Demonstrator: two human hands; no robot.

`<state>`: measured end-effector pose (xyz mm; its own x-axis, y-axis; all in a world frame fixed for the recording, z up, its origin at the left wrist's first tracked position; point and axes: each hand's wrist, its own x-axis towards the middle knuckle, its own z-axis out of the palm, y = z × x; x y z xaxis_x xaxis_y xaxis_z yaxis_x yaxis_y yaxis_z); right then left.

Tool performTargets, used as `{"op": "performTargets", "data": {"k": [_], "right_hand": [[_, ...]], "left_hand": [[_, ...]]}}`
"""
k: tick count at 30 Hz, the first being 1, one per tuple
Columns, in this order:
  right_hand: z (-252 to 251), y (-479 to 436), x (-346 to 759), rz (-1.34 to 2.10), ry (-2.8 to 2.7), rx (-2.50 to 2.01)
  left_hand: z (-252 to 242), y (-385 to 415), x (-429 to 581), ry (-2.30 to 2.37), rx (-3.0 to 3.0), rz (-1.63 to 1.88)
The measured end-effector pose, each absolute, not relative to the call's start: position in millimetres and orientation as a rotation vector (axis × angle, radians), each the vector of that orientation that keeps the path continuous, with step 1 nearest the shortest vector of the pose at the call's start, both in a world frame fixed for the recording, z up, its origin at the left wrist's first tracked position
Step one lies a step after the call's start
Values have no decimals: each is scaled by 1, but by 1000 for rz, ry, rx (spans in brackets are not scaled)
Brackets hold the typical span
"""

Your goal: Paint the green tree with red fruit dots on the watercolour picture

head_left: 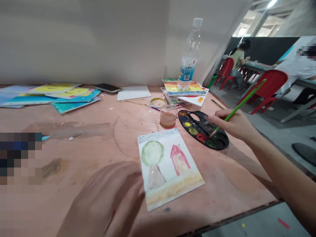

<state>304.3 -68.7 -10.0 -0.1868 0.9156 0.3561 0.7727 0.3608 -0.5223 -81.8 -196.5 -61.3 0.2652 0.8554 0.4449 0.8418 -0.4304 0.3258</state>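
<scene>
Bright, even indoor light; ceiling lamp [271, 3] glaring at 1 o'clock. Left hand [103, 200] blurred at 7 o'clock. Soft shadows on table [74, 148]. Wide-angle bending at edges; pixelated patch [19, 158] at 9 o'clock.

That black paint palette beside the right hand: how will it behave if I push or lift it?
The black palette looks like thin moulded plastic, so it is probably light and fairly stiff. Lying flat on the paint-stained tabletop, it seems unlikely to tip, though it may slide. Its paint wells look wet, so tilting could smear them.
</scene>
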Motion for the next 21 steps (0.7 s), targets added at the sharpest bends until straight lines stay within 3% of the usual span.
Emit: {"op": "performTargets", "data": {"k": [9,21], "right_hand": [[-18,-64,315,344,-1977,-1544],[-13,-66,303,371,-1979,-1539]], "left_hand": [[-110,-181,-116,1711,3017,613],[-105,-183,-106,1840,2776,547]]}}
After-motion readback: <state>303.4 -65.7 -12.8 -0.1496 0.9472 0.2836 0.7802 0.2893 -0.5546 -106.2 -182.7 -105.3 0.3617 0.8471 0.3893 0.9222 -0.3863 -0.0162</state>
